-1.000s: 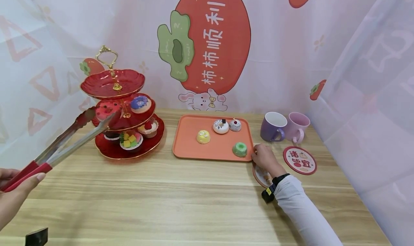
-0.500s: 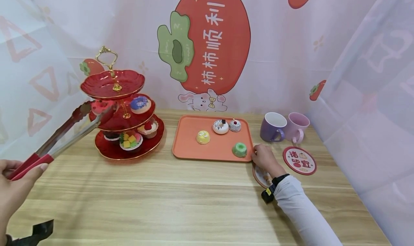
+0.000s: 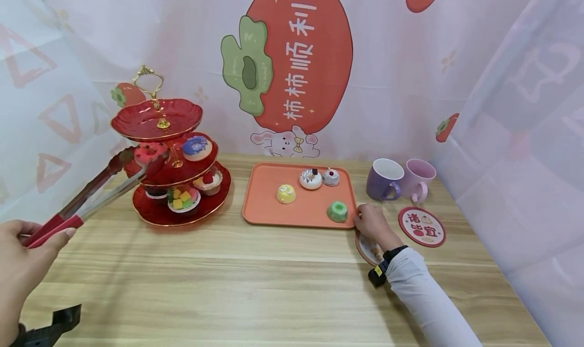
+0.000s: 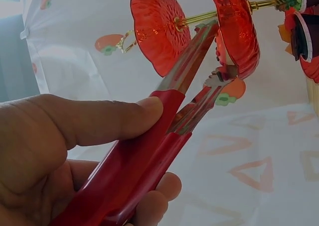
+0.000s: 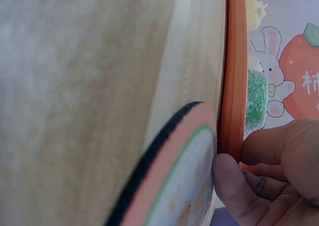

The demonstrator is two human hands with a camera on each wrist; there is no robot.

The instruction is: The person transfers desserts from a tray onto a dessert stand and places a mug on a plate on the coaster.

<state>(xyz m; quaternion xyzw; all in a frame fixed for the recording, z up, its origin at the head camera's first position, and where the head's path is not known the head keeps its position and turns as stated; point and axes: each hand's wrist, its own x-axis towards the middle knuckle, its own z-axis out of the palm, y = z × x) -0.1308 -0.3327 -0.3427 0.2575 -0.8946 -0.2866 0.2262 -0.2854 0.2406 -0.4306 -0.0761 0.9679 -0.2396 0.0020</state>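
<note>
- The left hand [image 3: 27, 266] grips the tongs [image 4: 134, 151] by their red handles, its thumb lying along one handle and its fingers curled about the other.
- Beyond that grip, the metal arms spread apart, and their tips stand on either side of the pink donut [image 3: 150, 152]; whether they touch it, I cannot tell.
- The pink donut sits ahead of the left hand's grip and to its right, at the middle tier of the red stand [image 3: 141, 121].
- Just right of the tong tips, on the same tier, is the blue-topped donut [image 3: 197, 148].
- Below the tips, on the bottom tier, are the fruit cup [image 3: 184, 200] and the cream cupcake [image 3: 208, 182].
- The right hand [image 3: 375, 226] pinches the near right corner of the orange tray [image 3: 264, 205] between thumb and fingers.
- Just left of that pinch, on the tray, is the green cake [image 3: 337, 211]; farther left is the yellow cake [image 3: 286, 194].
- Up and left of the pinch, the white donut [image 3: 310, 179] lies beside the speckled cake [image 3: 330, 177].
- A coaster [image 3: 367, 248] lies partly beneath the right hand.
- Another coaster [image 3: 422, 227] lies to the right of that hand, with the purple mug [image 3: 380, 182] and pink mug [image 3: 416, 179] beyond the grip.
</note>
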